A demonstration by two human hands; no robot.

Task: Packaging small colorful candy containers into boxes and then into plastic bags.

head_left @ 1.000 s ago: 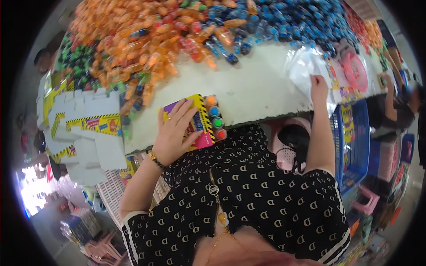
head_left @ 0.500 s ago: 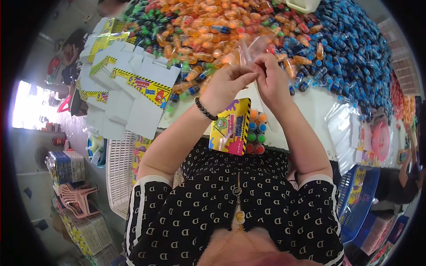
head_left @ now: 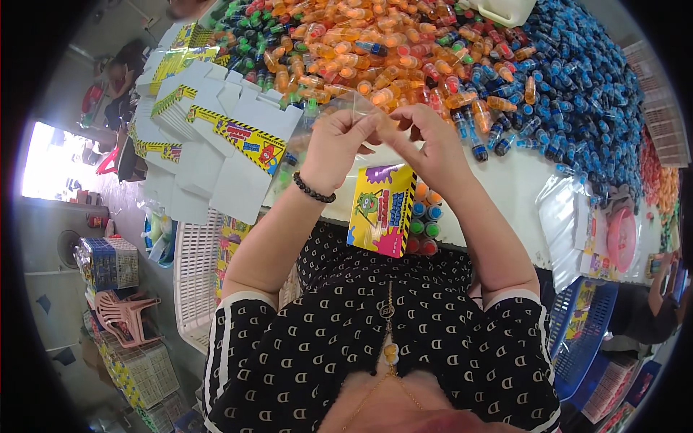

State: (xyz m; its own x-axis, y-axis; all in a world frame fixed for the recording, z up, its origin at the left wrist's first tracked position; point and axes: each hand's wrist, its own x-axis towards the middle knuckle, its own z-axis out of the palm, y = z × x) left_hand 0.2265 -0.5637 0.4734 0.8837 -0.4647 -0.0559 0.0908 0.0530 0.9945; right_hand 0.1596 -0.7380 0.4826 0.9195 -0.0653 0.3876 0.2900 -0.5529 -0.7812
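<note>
A thin clear plastic bag (head_left: 355, 103) is pinched between the thumb and fingers of my left hand (head_left: 333, 150), which wears a dark bead bracelet. Close beside it, my right hand (head_left: 435, 150) has curled fingers on the same film; its thumb is slightly blurred. Below both hands, at the table's near edge, stands a yellow and pink printed box (head_left: 381, 209), tilted a little. Against the box's right side sits a block of small capped bottles (head_left: 426, 216) with orange, blue, green and red caps, partly hidden by the box.
A large heap of small orange bottles (head_left: 361, 47) covers the far table, with blue bottles (head_left: 577, 94) to the right. Flattened white cartons (head_left: 231, 162) are stacked at left. A white basket (head_left: 195, 281) and a blue basket (head_left: 581, 332) flank me. Plastic sheets (head_left: 559, 216) lie at right.
Both hands have come down nearer to me and moved apart a little, the left one shifting left. The plastic bag has swung left with it. The box appears slightly more to the right.
</note>
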